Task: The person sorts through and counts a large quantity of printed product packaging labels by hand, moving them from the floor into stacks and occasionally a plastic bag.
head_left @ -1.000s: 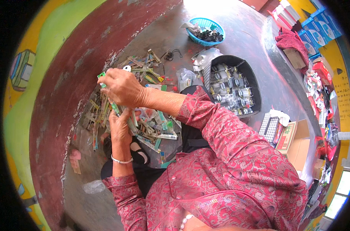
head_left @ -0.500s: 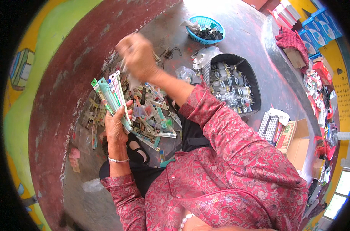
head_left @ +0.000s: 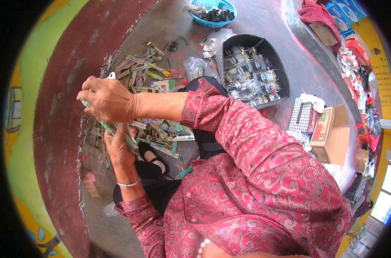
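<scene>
My left hand (head_left: 120,150) is closed round the lower part of a fanned bundle of long slim plastic packets (head_left: 130,141). Across the top of that bundle lies my right hand (head_left: 107,99), fingers curled in a pinch at the packets' upper ends. A green tip shows by its fingertips and a white tip above its knuckles; the rest of the upper bundle is hidden behind it. Under and beyond both hands, a loose pile of similar slim packets (head_left: 161,136) covers the floor.
A dark lined box (head_left: 285,81) holds several clear packaged items. Behind it stands a blue basket (head_left: 234,17) with black pieces. An open cardboard box (head_left: 320,135) and a patterned tissue box (head_left: 299,116) sit at the right. The maroon wall band (head_left: 62,112) curves close at the left.
My right hand has come down and left from above the pile onto the bundle's upper ends. My left hand has shifted slightly left and keeps its hold. The view has tilted lower.
</scene>
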A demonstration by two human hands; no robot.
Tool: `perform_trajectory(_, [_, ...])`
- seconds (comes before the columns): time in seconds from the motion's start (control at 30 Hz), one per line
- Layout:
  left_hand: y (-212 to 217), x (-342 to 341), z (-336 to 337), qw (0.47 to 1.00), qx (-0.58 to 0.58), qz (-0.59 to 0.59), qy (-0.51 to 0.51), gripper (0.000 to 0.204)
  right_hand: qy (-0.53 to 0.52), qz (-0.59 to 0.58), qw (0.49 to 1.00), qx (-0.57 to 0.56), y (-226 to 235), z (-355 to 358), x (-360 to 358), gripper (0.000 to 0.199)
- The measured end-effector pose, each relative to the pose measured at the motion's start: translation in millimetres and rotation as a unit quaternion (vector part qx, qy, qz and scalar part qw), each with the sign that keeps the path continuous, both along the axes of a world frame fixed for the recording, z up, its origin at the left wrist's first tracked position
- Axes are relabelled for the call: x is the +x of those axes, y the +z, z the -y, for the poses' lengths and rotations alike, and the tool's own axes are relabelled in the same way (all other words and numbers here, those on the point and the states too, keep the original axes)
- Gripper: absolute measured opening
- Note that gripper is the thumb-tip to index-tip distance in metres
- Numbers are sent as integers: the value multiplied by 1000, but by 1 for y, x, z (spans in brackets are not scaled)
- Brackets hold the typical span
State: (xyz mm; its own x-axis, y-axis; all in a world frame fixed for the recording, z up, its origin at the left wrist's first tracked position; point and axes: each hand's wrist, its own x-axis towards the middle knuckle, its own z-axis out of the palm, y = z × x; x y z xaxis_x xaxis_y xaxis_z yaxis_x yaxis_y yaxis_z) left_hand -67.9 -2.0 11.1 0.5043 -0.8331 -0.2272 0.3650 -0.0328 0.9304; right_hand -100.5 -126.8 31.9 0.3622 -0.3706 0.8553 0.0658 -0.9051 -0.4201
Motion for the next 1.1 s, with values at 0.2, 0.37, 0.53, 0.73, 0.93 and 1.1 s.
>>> perform_trajectory(0.2, [10,-4,-9,998,-10,28,-61,30,-105,50,977,179,-1,44,4,23])
perform_trajectory(0.37, [6,11,-5,999,-1,-32,-24,33,23,174,817,550,-30,122,-5,27])
perform_trajectory(0.53, [1,22,-11,993,-38,-114,-20,38,187,169,659,709,-9,104,-14,37])
perform_trajectory(0.73, [-5,18,-7,992,-29,-123,-27,30,236,174,796,529,6,53,1,27])
perform_trajectory(0.93, [-13,14,-5,996,-26,-82,20,19,158,-113,980,-32,-9,-11,10,53])
perform_trajectory(1.1, [-7,15,-8,992,-42,-117,-6,17,109,-159,981,12,-6,-1,3,52])
